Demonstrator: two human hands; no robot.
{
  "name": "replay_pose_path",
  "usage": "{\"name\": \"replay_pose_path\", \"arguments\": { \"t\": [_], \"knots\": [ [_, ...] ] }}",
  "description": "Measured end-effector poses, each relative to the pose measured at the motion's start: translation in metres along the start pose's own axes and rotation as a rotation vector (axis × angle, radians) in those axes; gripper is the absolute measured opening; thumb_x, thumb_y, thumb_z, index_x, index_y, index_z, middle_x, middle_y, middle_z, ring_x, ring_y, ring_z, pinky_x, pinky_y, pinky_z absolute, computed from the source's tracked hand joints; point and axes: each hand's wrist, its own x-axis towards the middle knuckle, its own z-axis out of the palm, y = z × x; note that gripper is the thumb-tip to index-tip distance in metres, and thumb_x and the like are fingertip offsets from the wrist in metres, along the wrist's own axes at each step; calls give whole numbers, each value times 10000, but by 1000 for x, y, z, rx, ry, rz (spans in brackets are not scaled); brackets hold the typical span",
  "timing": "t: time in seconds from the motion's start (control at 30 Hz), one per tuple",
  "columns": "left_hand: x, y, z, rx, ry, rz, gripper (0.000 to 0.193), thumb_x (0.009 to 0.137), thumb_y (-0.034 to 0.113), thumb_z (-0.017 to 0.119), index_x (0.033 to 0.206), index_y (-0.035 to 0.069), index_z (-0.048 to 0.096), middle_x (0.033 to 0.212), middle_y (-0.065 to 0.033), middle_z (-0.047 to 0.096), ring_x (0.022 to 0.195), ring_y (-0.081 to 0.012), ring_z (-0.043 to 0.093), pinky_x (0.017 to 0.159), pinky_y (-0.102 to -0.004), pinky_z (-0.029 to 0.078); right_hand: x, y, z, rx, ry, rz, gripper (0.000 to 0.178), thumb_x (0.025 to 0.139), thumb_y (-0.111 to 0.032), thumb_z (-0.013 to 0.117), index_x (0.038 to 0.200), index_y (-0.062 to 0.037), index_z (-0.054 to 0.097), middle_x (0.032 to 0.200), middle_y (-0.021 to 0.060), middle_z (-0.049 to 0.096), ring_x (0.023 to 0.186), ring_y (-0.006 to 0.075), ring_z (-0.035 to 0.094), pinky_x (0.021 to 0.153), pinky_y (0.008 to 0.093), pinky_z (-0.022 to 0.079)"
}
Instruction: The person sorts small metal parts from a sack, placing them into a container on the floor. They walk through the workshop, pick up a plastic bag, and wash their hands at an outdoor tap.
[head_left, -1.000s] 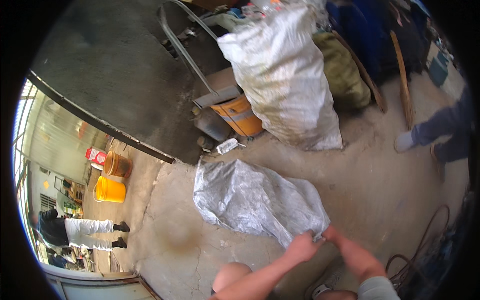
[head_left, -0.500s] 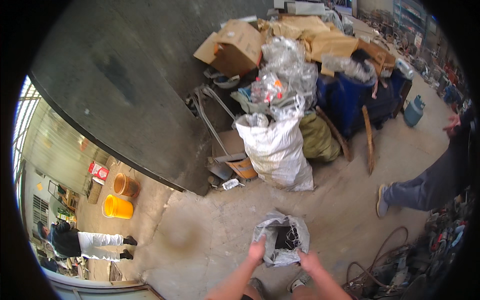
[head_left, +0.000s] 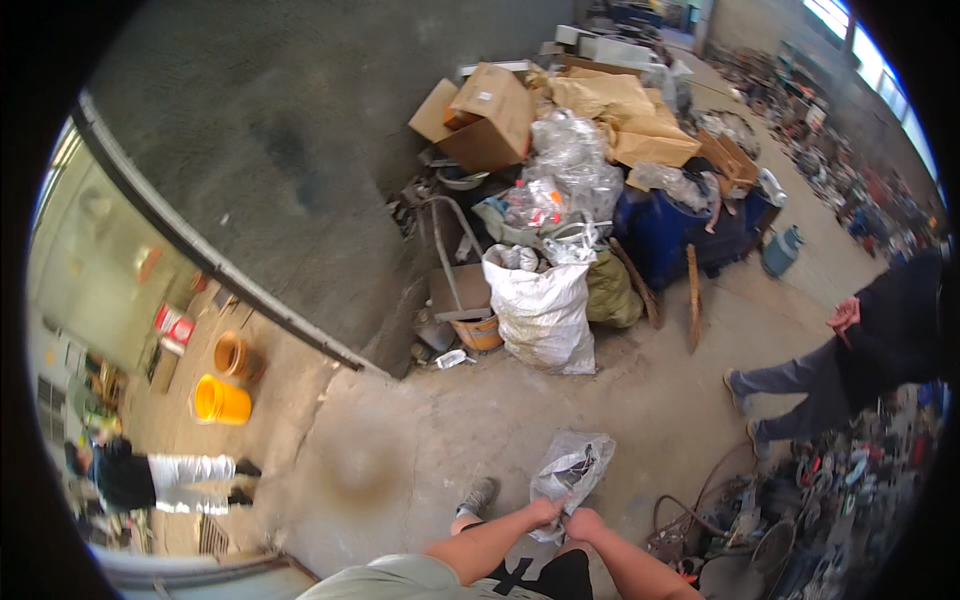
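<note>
At the lower middle, a whitish-grey woven sack (head_left: 590,458) hangs in front of my legs, its mouth partly gaping with something dark inside that I cannot make out. My left hand (head_left: 544,512) is closed on the near rim of the sack. Right beside it my right hand (head_left: 581,524) grips the same edge, and the two hands nearly touch. Beyond them on the floor stands a large full white sack (head_left: 545,318), with clear plastic packing (head_left: 578,160) heaped behind it.
A person (head_left: 850,350) stands at the right, near a heap of metal scrap (head_left: 840,500) and a brown hose (head_left: 690,505). Farther off are a blue gas cylinder (head_left: 783,250), cardboard boxes (head_left: 500,110) and blue bins (head_left: 665,230). Left, behind a wall, are a yellow bucket (head_left: 222,400) and another person (head_left: 130,475).
My hands have come together on the sack's rim, and its mouth has narrowed and tilted. My view has shifted, and the person at right shows more fully.
</note>
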Motion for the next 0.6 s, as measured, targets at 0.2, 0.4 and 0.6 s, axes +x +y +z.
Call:
{"name": "replay_pose_path", "arguments": {
  "t": [0.2, 0.4, 0.6],
  "knots": [
    [8, -25, -41, 156, -343, 0, 804, 888, 646, 586, 1378, 9, 591, 1324, -156, 638, 1218, -359, 582, 992, -528, 445, -13, -81, 33, 162, 101, 44, 363, 923, -325, 534, 952, -42, 759, 1022, 205, 739, 944, 375, 715, 835, 504, 558],
    [62, -49, -83, 1779, -441, 356, 175, 871, 178, 622, 800, 84, 752, 899, -125, 746, 807, -249, 712, 677, -398, 547, -29, -197, 84, 806, 364, 274, 363, 920, -384, 566, 1087, -131, 766, 1040, 142, 749, 998, 353, 698, 875, 466, 537],
    [132, -56, -91, 1688, -114, 374, 160, 894, 213, 648, 916, 71, 717, 934, -112, 739, 810, -257, 674, 699, -400, 524, -88, -198, 133, 1133, 719, 329, 785, 765, -422, 795, 1434, -113, 526, 1282, 187, 662, 1096, 385, 648, 942, 439, 513]
  ]
}}
